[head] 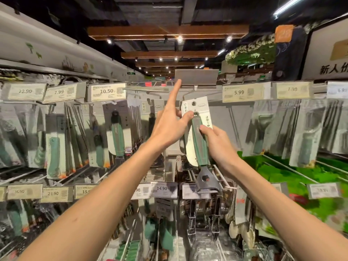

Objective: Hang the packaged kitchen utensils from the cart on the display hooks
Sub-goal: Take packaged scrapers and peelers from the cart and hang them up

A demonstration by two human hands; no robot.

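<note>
Mid-frame, your right hand (218, 146) is gripping the utensil (200, 147), left hand (169, 129) pinching its card (204, 108), forefinger propping the tag (196, 77); keep the hole (194, 103) square.

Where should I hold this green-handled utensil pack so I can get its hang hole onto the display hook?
Grip the utensil pack by its green handle, mid-length, from the right, as the right hand does: it is the thick, likely stiff part and stands upright. That keeps the hang hole up top clear; the left hand pinches the card's left edge.
</note>
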